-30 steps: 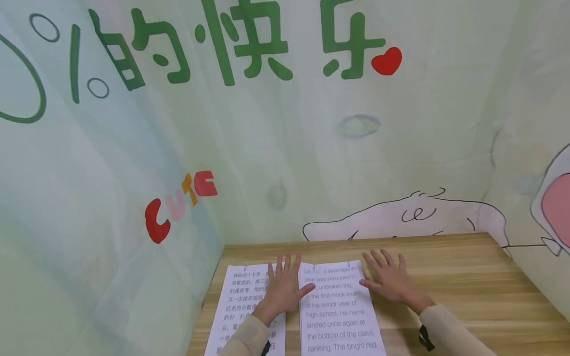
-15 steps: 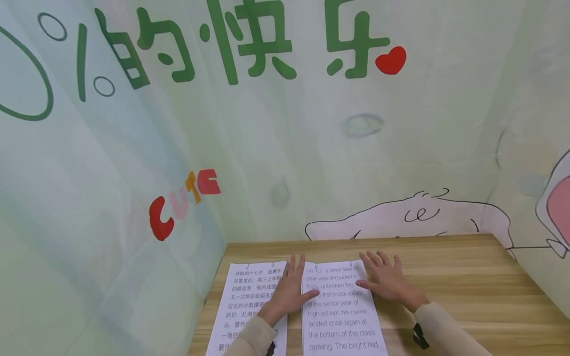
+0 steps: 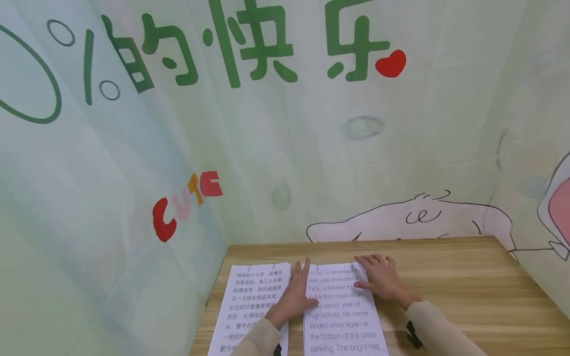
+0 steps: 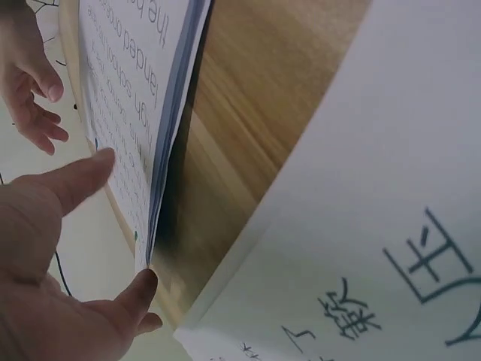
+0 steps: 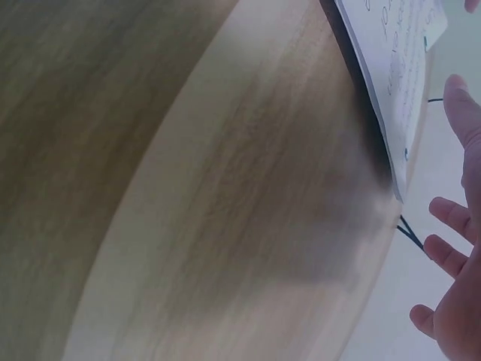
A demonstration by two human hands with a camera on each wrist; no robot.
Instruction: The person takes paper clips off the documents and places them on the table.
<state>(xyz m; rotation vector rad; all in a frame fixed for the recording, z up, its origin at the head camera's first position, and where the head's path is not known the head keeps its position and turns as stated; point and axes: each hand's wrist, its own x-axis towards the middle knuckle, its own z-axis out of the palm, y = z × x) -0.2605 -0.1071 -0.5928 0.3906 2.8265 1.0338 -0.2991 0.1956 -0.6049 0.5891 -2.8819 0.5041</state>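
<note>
A ring-bound stack of sheets with large English print (image 3: 343, 326) lies on the wooden table. My left hand (image 3: 291, 301) is at its left edge, thumb over the print and fingers reaching toward the top left corner. In the left wrist view the thumb (image 4: 86, 177) is apart from the fingertips, which are right at the stack's edge. My right hand (image 3: 384, 281) is over the top right corner, its thumb above the text. In the right wrist view its fingers (image 5: 445, 256) are spread and bent slightly. A second ring-bound stack with Chinese print (image 3: 242, 306) lies to the left, partly under my left forearm.
The wooden tabletop (image 3: 467, 291) extends to the right of the stacks. Behind and to the left hangs a pale green printed curtain (image 3: 267, 148) with green characters, a red heart (image 3: 391, 63) and a cartoon outline. A narrow strip of table separates the two stacks.
My right hand has moved left and inward onto the English stack's top right corner. My left hand has shifted right, off the Chinese stack's text, to the English stack's left edge.
</note>
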